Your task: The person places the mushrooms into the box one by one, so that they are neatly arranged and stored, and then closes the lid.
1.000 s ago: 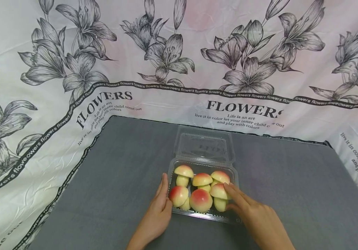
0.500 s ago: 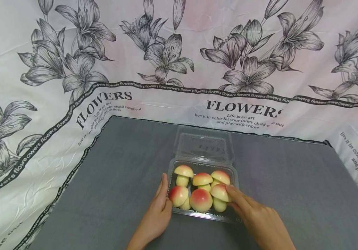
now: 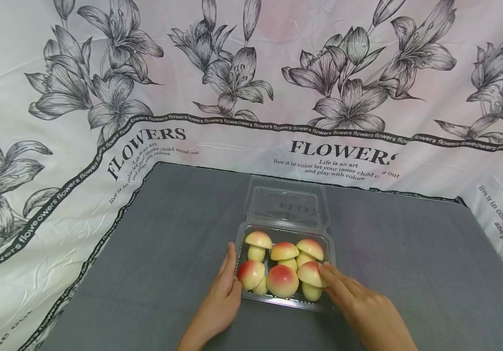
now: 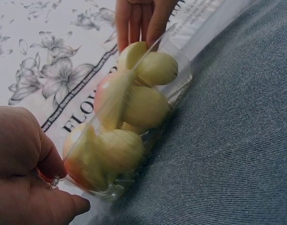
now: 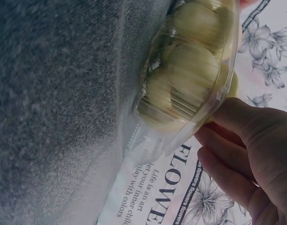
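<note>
A clear plastic clamshell box (image 3: 284, 303) stands on the grey table in the head view, holding several toy mushrooms with red-and-yellow caps and pale stems. My left hand (image 3: 221, 292) is at its left side; the left wrist view shows the box's rim pinched between thumb and forefinger (image 4: 49, 157). At the front right corner of the box, my right hand (image 3: 363, 302) pinches the cap of one toy mushroom (image 3: 311, 275), its stem pointing toward me. Beside it lies another toy mushroom (image 3: 282, 281), cap facing up. The right fingertips are partly hidden behind the rim in the right wrist view.
The box's lid (image 3: 285, 204) is folded back flat behind it. Grey cloth covers the table (image 3: 168, 234). White fabric with a flower print (image 3: 233, 83) hangs around the back and sides.
My right hand has shifted the front right toy mushroom slightly toward me, and its cap has tilted. The left hand and the box stay in place.
</note>
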A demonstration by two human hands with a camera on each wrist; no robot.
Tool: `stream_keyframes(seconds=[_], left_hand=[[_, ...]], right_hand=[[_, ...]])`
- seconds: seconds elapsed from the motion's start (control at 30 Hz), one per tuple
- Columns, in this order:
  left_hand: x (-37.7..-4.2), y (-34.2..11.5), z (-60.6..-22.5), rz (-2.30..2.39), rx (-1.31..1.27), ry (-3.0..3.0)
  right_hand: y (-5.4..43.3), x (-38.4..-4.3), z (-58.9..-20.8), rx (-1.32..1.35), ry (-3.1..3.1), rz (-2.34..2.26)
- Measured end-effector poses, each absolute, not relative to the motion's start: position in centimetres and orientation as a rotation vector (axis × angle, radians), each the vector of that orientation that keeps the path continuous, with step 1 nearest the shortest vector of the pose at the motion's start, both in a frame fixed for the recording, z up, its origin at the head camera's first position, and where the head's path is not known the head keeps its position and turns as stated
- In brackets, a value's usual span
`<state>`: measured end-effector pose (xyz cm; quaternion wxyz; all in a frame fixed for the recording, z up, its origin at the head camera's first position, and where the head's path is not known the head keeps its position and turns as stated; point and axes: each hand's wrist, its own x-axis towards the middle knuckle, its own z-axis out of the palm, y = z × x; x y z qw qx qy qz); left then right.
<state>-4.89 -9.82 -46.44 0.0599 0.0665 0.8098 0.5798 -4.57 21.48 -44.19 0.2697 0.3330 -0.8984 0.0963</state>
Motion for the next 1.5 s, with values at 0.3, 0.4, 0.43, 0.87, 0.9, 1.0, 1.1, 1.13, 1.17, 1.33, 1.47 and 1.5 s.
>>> stream_keyframes(seconds=[0.3,0.4,0.43,0.87,0.9,1.0,1.1,1.13,1.17,1.33,1.47,1.5], left_hand=[[-4.9,-9.79,-46.63,1.732,0.187,2.473],[-4.86,-9.81,-46.54,1.747,0.19,2.457],[-4.83,-9.82,-46.51,1.75,0.189,2.452],[-4.98,-9.83,-46.63,1.733,0.162,2.426],[-4.99,-9.84,-46.64,1.732,0.162,2.428],[-5.0,-9.85,-46.67,1.739,0.163,2.423],[-5.0,-9.86,-46.68,1.743,0.165,2.418],[-4.99,-9.86,-46.69,1.741,0.165,2.42],[-4.99,-9.86,-46.69,1.738,0.164,2.424],[-5.02,-9.85,-46.73,1.724,0.164,2.439],[-5.02,-9.85,-46.72,1.73,0.17,2.436],[-5.02,-9.85,-46.7,1.73,0.171,2.437]], right_hand=[[21.58,-4.29,-44.07,0.887,-2.456,0.265],[21.69,-4.18,-44.13,0.889,-2.473,0.266],[21.74,-4.15,-44.18,0.889,-2.48,0.269],[21.78,-3.99,-44.48,0.888,-2.468,0.301],[21.77,-3.99,-44.43,0.887,-2.466,0.302],[21.77,-4.02,-44.31,0.892,-2.468,0.31],[21.78,-4.05,-44.25,0.894,-2.478,0.312],[21.79,-4.06,-44.24,0.895,-2.479,0.315],[21.79,-4.06,-44.25,0.897,-2.476,0.319],[21.77,-4.07,-44.28,0.908,-2.468,0.332],[21.83,-4.05,-44.31,0.915,-2.492,0.343],[21.86,-4.07,-44.33,0.917,-2.496,0.35]])
